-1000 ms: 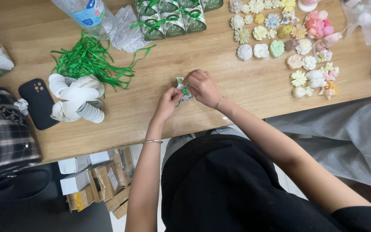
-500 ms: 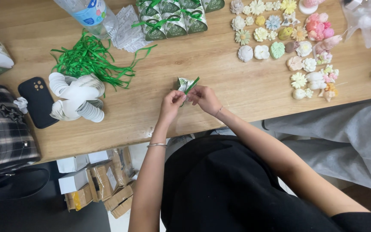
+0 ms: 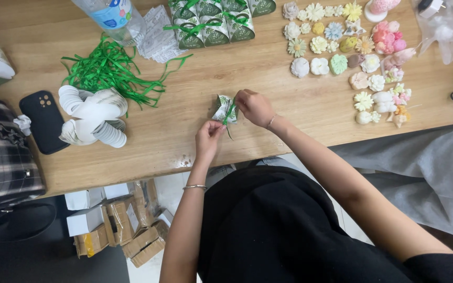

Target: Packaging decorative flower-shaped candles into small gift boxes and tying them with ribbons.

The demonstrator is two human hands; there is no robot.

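Both hands work at one small green-and-white gift box (image 3: 223, 109) that sits on the wooden table (image 3: 268, 94) near its front edge. I see the right hand (image 3: 255, 107) closed against the box's right side, fingertips pinched at the green ribbon (image 3: 229, 112) where it crosses the top. The left hand (image 3: 209, 137) sits just below the box, fingers pinched shut on the ribbon's lower end. Half a second ago the two hands were level and almost touching right under the box; now the left has dropped toward the table edge and the right has risen beside the box, so the ribbon runs taut between them. The box itself has barely shifted. To the left lie a heap of loose green ribbon (image 3: 111, 73), a stack of white paper cups (image 3: 94, 118) and a black phone (image 3: 44, 121). Finished boxes (image 3: 213, 26) stand at the far edge, and pastel flower shapes (image 3: 347, 52) cover the right side.
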